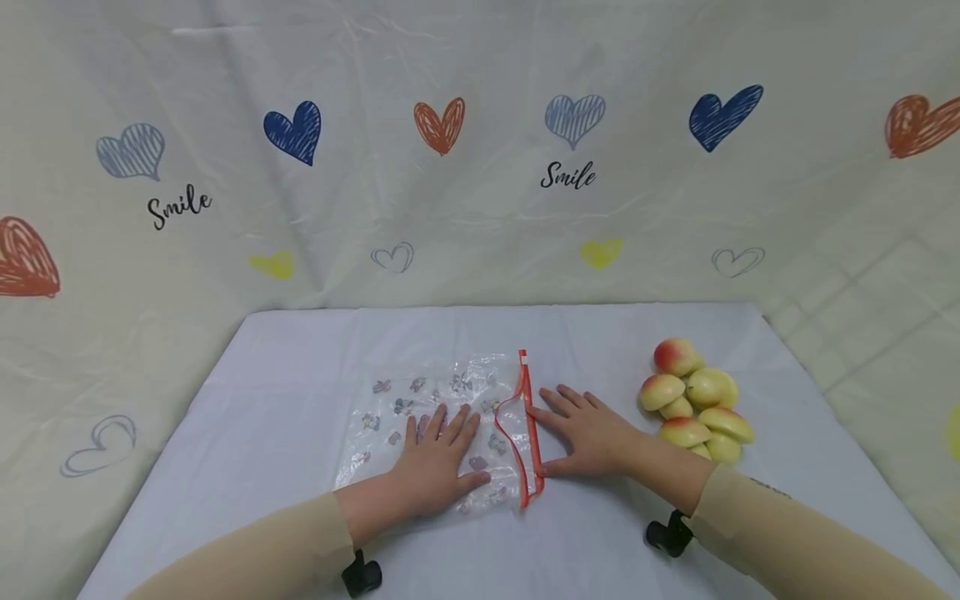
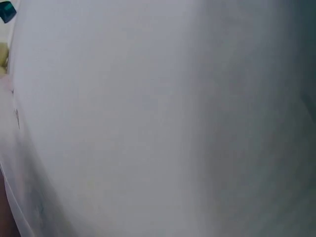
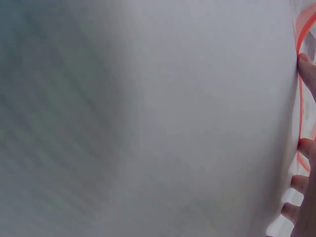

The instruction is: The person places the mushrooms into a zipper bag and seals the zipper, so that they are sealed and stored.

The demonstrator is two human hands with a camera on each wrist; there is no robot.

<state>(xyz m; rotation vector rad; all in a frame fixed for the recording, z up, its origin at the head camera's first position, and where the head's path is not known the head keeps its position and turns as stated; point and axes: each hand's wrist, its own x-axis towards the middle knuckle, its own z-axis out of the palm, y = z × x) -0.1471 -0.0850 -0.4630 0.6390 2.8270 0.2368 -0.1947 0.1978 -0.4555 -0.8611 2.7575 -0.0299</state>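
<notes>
A: Where's the bag?

B: Clear plastic bag (image 1: 390,425), printed with small figures, flat on the white-covered worktop (image 1: 285,350). Around mid-width, well in from the left and right edges, the far edge beyond it.

A: Left hand (image 1: 435,467)?

B: On top of the bag, palm down. Fingers spread, aimed at the far edge; thumb splayed out toward the bag's mouth, tip short of the red there. Nothing pinched.

A: And the mouth?

B: Faces the worktop's right edge. Two lines of red: a straight red strip (image 1: 534,433) on the outside, and a curved red strip (image 1: 503,428) bowing away from it toward the left hand. A gap of film shows between them.

A: Right hand (image 1: 588,437)?

B: Just beside the mouth, on the side of the worktop's right edge. Fingers spread. Index fingertip and thumb tip touch the straight strip, well apart along it, thumb nearer the wearer. Right wrist view agrees on both contacts. The remaining fingers fan out past the strip, off the bag.

A: Nearby?

B: Fruit pieces (image 1: 711,388), yellow-green with red blush, heaped toward the far right corner, beyond the right hand and apart from the bag.
</notes>
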